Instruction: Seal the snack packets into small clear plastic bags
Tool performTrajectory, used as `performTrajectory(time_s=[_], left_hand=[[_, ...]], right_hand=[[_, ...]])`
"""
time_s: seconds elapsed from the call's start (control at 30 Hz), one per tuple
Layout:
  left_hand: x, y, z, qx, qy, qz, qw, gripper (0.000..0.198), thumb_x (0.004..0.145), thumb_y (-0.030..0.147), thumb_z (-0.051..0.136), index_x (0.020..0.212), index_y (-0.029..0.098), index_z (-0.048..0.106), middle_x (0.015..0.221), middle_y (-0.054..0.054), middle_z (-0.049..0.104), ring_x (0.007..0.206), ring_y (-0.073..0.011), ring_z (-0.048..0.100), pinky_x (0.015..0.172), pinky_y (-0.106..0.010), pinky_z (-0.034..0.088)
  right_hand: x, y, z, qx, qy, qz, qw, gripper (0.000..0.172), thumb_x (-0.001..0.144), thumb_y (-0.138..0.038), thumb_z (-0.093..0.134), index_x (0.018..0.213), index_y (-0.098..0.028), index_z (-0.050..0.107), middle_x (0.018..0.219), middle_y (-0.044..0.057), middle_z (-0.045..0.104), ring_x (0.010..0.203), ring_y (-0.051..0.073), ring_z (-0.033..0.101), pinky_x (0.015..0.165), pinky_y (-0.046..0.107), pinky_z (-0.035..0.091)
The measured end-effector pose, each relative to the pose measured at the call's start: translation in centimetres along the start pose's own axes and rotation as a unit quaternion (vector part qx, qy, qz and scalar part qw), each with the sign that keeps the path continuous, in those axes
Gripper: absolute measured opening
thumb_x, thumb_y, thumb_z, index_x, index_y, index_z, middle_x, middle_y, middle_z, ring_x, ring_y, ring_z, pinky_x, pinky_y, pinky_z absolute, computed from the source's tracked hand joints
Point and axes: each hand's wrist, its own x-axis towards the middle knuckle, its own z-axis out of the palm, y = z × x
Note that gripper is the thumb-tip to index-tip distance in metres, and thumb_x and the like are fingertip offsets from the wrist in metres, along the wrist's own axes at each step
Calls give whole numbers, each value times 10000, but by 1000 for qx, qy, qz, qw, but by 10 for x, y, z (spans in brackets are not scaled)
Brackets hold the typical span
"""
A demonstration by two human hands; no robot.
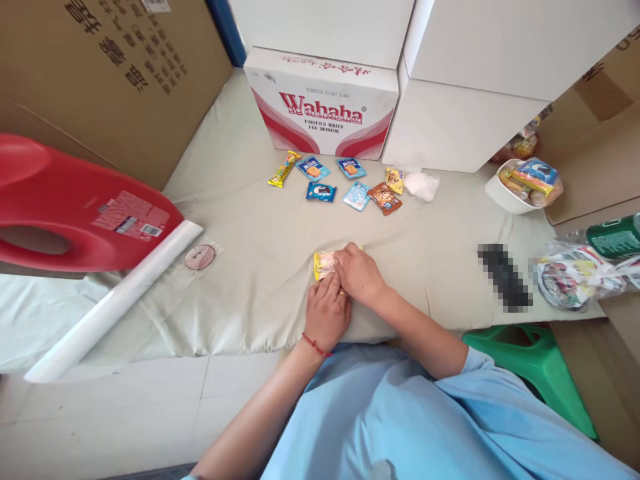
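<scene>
A small yellow-and-clear snack packet (324, 265) lies on the cloth-covered table (260, 267) close in front of me. My left hand (327, 312), with a red cord at the wrist, has its fingers bent and closed on the packet's near edge. From the right, my right hand (361, 272) reaches across with curled fingers gripping the packet and covering much of it. The two hands touch. Farther back lie a yellow snack bar (284, 169), blue biscuit packets (313, 168), a brown cookie packet (385, 198) and a crumpled white plastic bag (421, 185).
Behind the snacks stands a Wahaba-style red-and-white water carton (320, 110) beside white boxes (450, 120). At left are a red jug (80, 193), a white roll (115, 303) and a round wrapped item (200, 257). A snack-filled white bowl (510, 193) sits right, above a green stool (545, 373).
</scene>
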Motion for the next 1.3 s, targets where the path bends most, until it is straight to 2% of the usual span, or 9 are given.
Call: performTrajectory(time_s=[0.17,0.3,0.43,0.7,0.87,0.97,1.13,1.2,1.3], left_hand=[[-4,-16,-15,-207,32,-10,978,439,832,16,477,1104,217,758,1167,-70,793,1303,-245,655,1128,-465,528],[-8,-30,-31,-335,83,-89,934,375,840,11,454,920,230,747,966,-16,797,1068,-189,748,1003,-391,598],[-14,-38,-43,-358,107,-163,913,300,864,58,493,822,226,738,902,-9,780,951,-171,758,931,-348,606],[-22,-35,-54,-364,118,-286,878,183,923,229,597,826,225,752,953,-24,776,1004,-187,741,982,-352,563],[-18,-28,-55,-395,77,-363,841,198,926,376,655,1009,223,750,1106,-57,753,1076,-218,707,946,-360,563],[-5,-19,-53,-485,60,-393,779,415,877,479,742,1201,225,681,1306,-110,702,1221,-263,673,960,-393,577],[28,-1,-41,-636,44,-419,647,682,724,570,868,1251,217,618,1338,-138,693,1209,-295,687,936,-425,597],[37,2,-36,-638,54,-425,640,666,671,556,903,1167,195,642,1239,-120,735,1131,-285,714,941,-422,592],[40,3,-29,-595,45,-443,669,628,627,525,930,1074,179,657,1131,-92,766,1055,-260,728,939,-395,582]], right_hand=[[-24,11,3,-57,35,-127,990,346,1030,-230,512,1345,-144,628,1295,177,635,1198,323,513,996,439,450],[-33,23,9,-74,63,-168,981,504,1013,-302,608,1489,-160,523,1424,162,601,1324,338,443,1063,489,396],[-27,28,11,-99,59,-182,977,439,1044,-237,555,1480,-187,545,1404,130,635,1289,312,475,1012,462,394],[-10,17,4,-106,81,-122,984,329,1085,-240,455,1340,-165,650,1268,161,669,1119,311,522,912,437,407],[-2,28,-7,77,131,-67,986,323,1070,-268,452,1253,-158,695,1198,164,658,1097,294,548,954,431,449],[-6,36,-12,341,126,-55,930,374,1074,-443,457,1146,-190,723,1068,107,682,1034,250,604,936,389,501],[-25,29,7,665,-36,20,746,560,875,-735,676,1057,-206,716,889,32,712,827,214,653,785,347,551],[-34,25,16,680,-43,44,731,591,836,-746,711,1069,-203,705,896,26,713,807,200,648,775,334,548],[-46,27,24,639,8,39,768,581,894,-688,677,1236,-219,650,1068,36,719,926,194,652,854,328,541]])
